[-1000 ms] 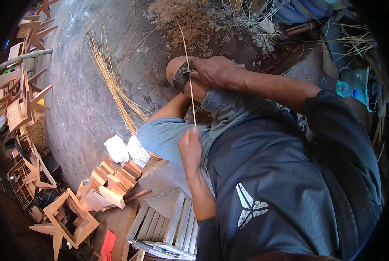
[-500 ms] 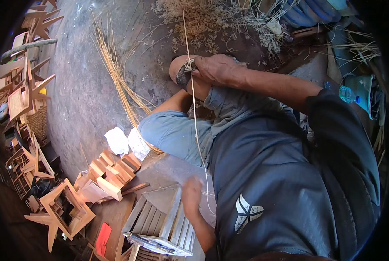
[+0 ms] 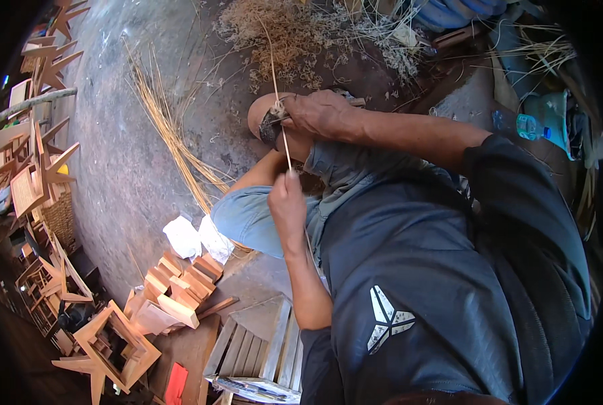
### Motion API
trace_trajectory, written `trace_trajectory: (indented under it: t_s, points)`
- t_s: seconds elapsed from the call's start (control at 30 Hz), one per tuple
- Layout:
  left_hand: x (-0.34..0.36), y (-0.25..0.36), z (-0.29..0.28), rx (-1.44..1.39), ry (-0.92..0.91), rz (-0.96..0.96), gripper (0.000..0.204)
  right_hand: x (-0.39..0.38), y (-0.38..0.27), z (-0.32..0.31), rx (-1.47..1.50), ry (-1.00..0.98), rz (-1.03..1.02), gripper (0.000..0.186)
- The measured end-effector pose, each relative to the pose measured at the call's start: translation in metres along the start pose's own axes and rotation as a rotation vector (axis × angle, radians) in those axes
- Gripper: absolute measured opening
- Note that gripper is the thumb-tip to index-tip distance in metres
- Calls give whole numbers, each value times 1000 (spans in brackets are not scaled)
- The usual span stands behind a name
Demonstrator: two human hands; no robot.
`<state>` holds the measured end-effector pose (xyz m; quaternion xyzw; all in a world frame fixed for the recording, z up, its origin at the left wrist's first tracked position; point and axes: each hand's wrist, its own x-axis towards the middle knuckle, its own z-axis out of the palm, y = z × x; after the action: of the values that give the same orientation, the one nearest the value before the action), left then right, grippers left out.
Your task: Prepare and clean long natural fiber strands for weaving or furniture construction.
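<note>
A long, thin, pale cane strip (image 3: 272, 64) runs down from the floor ahead, across a dark pad (image 3: 268, 130) on my raised knee. My left hand (image 3: 289, 206) is closed in a fist round the strip just below the knee, and its tail hangs past my wrist. At the knee, my right hand (image 3: 318, 116) presses down where the strip crosses the pad, closed round a small tool. The pale end of the tool's handle (image 3: 359, 102) pokes out behind the hand. My fingers hide its working end.
Curly shavings (image 3: 284, 50) are heaped ahead. A bundle of cane strips (image 3: 173, 138) lies on the floor to the left. Wooden blocks (image 3: 183, 287), a wooden frame (image 3: 116, 344) and a slatted wooden piece (image 3: 257, 344) sit at lower left. A plastic bottle (image 3: 532, 127) lies at right.
My left hand has come up from beside the slatted wooden piece and closed on the strip below the knee. The right hand stays at the knee.
</note>
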<state>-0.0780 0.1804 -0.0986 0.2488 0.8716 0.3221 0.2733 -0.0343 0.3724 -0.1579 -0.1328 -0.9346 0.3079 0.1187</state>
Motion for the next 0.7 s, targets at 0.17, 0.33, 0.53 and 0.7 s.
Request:
trace_trajectory:
  t_s: [0.17, 0.33, 0.53, 0.7]
  points:
    - [-105, -28, -39, -8, -108, -303, 30, 6, 17, 1, -55, 14, 16, 26]
    - [-232, -34, -107, -402, -83, -763, 29, 21, 3, -25, 36, -106, 165, 34]
    - [-141, 21, -89, -1001, 176, -122, 23, 24, 14, -95, 330, -89, 381, 44]
    - [-38, 77, -62, -700, 83, -63, 20, 2, -46, -128, 739, -155, 428, 31]
